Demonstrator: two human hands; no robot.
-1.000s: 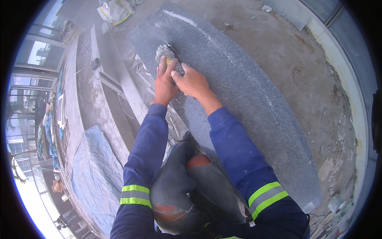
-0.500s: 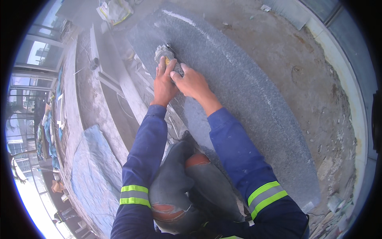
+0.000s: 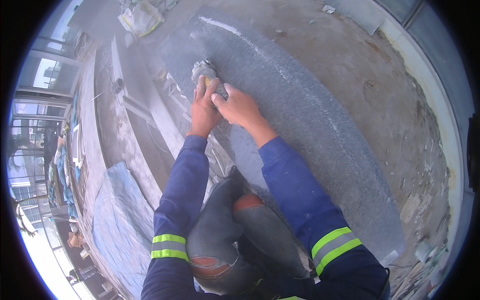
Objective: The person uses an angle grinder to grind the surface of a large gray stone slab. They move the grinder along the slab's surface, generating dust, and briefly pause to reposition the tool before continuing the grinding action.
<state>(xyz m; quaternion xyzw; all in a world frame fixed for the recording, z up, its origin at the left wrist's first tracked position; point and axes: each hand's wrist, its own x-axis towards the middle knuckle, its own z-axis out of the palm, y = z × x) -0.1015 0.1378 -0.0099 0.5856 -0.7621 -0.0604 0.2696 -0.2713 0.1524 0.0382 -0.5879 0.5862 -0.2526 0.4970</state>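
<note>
Both my hands are closed around an angle grinder [image 3: 201, 71], dusty grey with a bit of yellow on its body. Its thin disc points away from me over a large grey stone slab [image 3: 300, 115] with a curved far edge. My left hand [image 3: 204, 111] wraps the near left side of the tool. From the right, my right hand [image 3: 241, 107] grips its body, the thumb close to the left fingers. Pale dust hangs around the disc, so I cannot tell exactly where it meets the stone. A whitish streak [image 3: 220, 25] of dust runs along the slab's far edge.
Long grey stone strips [image 3: 137, 75] lie to the left, beside a crumpled light-blue sheet [image 3: 120, 220]. A white sack [image 3: 141, 19] rests at the far left. Dusty ground [image 3: 370, 85] with rubble stretches right of the slab to a low curved wall [image 3: 425, 65].
My hands and the grinder sit slightly further left and lower in the picture. Dust at the slab's far left end looks thicker. Both hands keep their hold.
</note>
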